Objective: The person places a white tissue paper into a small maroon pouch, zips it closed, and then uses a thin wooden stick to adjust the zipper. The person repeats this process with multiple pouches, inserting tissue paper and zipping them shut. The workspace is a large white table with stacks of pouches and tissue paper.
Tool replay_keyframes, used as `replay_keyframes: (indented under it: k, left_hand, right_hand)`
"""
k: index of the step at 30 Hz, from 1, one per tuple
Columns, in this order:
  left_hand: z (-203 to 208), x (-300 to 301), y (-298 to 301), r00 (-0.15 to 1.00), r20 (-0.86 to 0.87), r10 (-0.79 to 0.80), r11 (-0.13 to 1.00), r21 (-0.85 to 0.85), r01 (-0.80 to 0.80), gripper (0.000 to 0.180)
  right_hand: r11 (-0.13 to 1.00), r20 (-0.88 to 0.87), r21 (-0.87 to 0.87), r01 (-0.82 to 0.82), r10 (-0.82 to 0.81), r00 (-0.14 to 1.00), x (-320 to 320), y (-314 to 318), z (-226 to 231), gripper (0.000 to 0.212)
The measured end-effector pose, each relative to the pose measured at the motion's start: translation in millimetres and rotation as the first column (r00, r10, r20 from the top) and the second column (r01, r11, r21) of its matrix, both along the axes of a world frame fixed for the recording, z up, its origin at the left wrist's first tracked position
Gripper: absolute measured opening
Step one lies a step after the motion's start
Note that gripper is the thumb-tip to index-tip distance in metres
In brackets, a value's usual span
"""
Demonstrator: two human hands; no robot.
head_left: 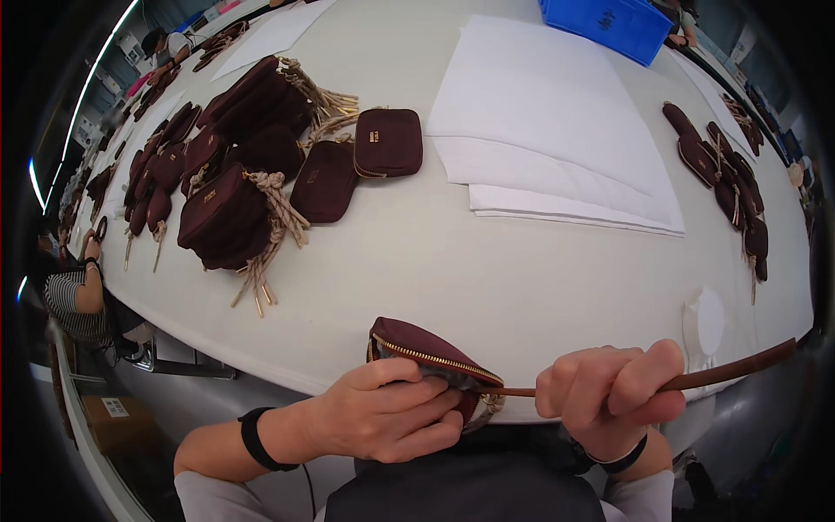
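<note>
Close to the table's front edge, a dark maroon zip pouch (435,348) with gold zipper teeth is unzipped, its grey lining partly showing. My left hand (396,413) is closed on the pouch, with some fingers tucked into its opening. My right hand (609,391) grips a long, thin brown stick (735,365); its wide end sticks out to the right. The narrow end reaches the pouch's right corner, where I cannot tell whether it enters the pouch or touches the zipper. Below that corner hangs a braided beige cord (489,407), partly hidden.
A pile of maroon pouches (230,217) with beige tasselled cords lies left, beside two flat pouches (389,143). White sheets (539,104) lie ahead, a blue bin (604,26) beyond. More pouches (731,178) and a white oval object (704,322) are right. A person (83,291) sits left.
</note>
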State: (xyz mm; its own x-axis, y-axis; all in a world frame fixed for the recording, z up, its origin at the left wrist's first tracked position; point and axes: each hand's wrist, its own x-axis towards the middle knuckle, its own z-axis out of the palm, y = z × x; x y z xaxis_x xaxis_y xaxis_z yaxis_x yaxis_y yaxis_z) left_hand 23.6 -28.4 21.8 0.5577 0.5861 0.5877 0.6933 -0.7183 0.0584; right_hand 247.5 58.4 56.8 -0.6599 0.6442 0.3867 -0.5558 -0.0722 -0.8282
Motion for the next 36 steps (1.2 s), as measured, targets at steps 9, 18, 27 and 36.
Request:
replay_keyframes:
  k: [9, 18, 27, 36]
  left_hand:
    - [5.0, -2.1, 9.4, 0.999, -0.021, -0.037, 0.999, -0.013, 0.037, 0.012]
    - [13.5, -8.0, 14.4, 0.999, -0.021, -0.04, 0.981, -0.191, 0.036, 0.005]
    - [44.8, -10.2, 36.8, 0.997, 0.033, 0.068, 0.733, -0.679, -0.028, 0.012]
    - [35.0, 2.2, 47.9, 0.993, -0.073, 0.093, 0.775, -0.621, -0.118, 0.006]
  right_hand:
    - [1.0, 0.074, -0.026, -0.007, 0.008, 0.997, -9.2, -0.4, 2.3, 0.066]
    - [0.993, -0.03, 0.117, -0.028, 0.032, 0.999, -25.6, 1.5, -15.5, 0.037]
    - [0.984, 0.165, 0.166, 0.057, -0.085, 0.983, -32.1, 4.1, -4.4, 0.04]
    - [0.96, 0.138, 0.265, 0.092, -0.132, 0.982, -37.9, 4.9, -3.4, 0.036]
